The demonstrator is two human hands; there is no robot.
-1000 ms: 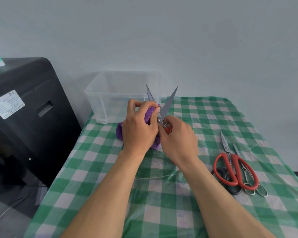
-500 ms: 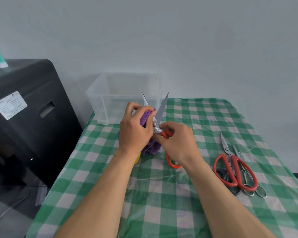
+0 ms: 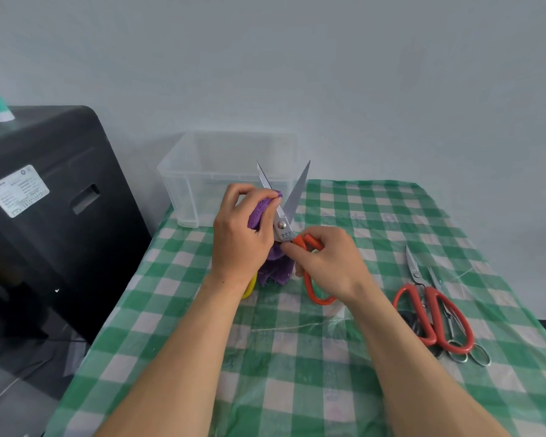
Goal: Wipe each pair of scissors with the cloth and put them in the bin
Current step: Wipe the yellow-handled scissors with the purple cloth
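One pair, the orange-handled scissors (image 3: 282, 217), is held blades-up centre frame, handle gripped by the right hand (image 3: 328, 260); the purple cloth (image 3: 259, 211), pinched in the left hand (image 3: 240, 238), has been drawn up the left blade (image 3: 265, 181), so wiping continues. The clear bin (image 3: 183, 197) is left unobstructed just behind; further scissors (image 3: 434, 313), perhaps three, lie lower right

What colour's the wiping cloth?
Purple cloth, held by the left hand; head view shows it.

Orange-handled scissors (image 3: 282, 227) upright with blades apart, purple cloth (image 3: 257, 212) against one blade, clear bin (image 3: 183, 190) behind, other scissors (image 3: 435, 313) flat rightward
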